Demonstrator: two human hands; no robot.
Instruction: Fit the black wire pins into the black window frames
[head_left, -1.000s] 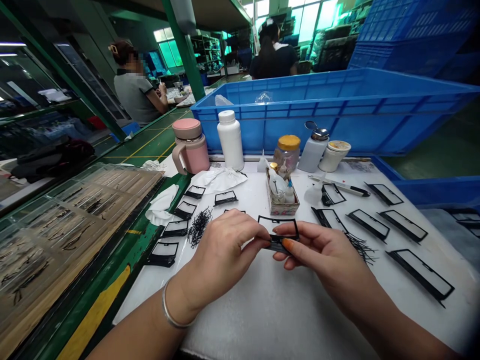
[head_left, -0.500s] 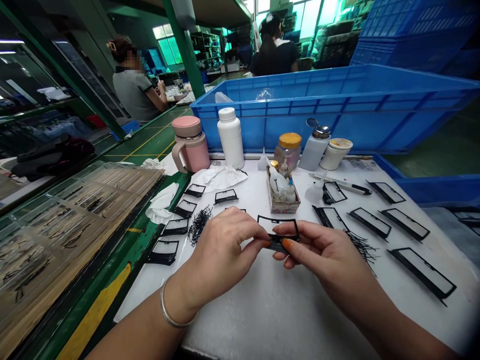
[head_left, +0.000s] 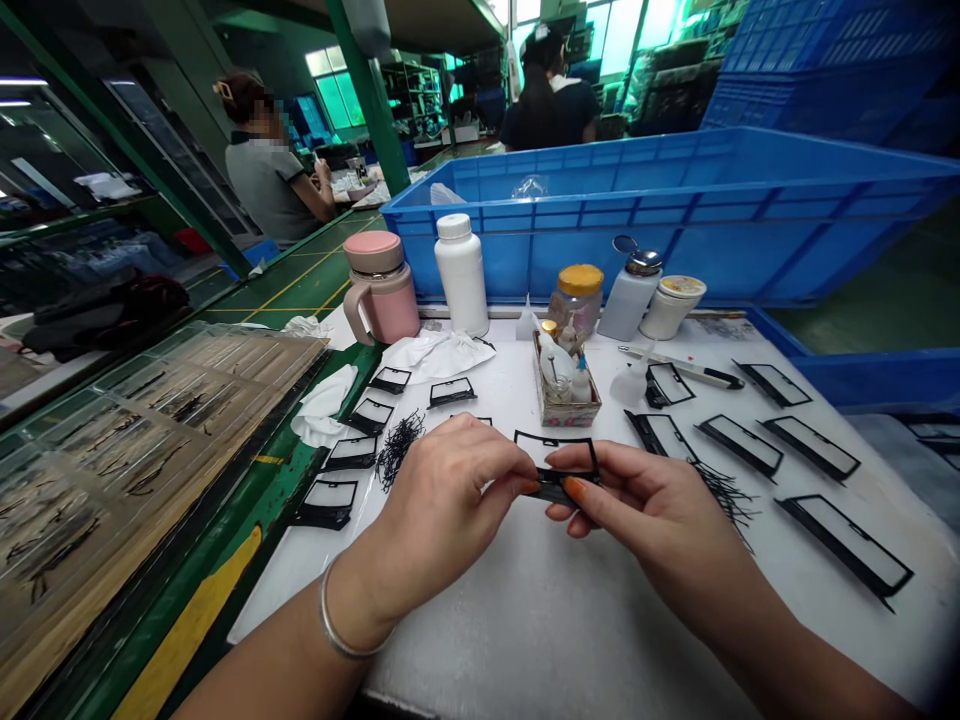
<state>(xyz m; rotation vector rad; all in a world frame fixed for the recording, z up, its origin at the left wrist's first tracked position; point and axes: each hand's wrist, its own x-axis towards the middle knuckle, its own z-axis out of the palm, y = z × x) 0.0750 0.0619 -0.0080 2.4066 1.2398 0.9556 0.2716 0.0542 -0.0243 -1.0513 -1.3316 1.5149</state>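
Both of my hands meet over the middle of the white work surface (head_left: 540,620). My left hand (head_left: 442,505) and my right hand (head_left: 637,505) each pinch an end of a thin black rectangular frame (head_left: 556,462), held just above the surface. A loose heap of short black strips (head_left: 397,448) lies left of my left hand. Another pile of black strips (head_left: 724,495) sits just right of my right hand. Several more black frames lie around, such as one at the left (head_left: 327,500) and one at the right (head_left: 846,545).
A small box of little bottles (head_left: 568,395) stands behind my hands. Further back are a pink mug (head_left: 381,290), a white bottle (head_left: 461,275), a yellow-lidded jar (head_left: 577,295) and a big blue crate (head_left: 675,215). Clear trays (head_left: 135,440) lie at left. Two people work beyond.
Almost nothing differs: both hands stay pinched on the black frame, and the view has shifted very slightly.
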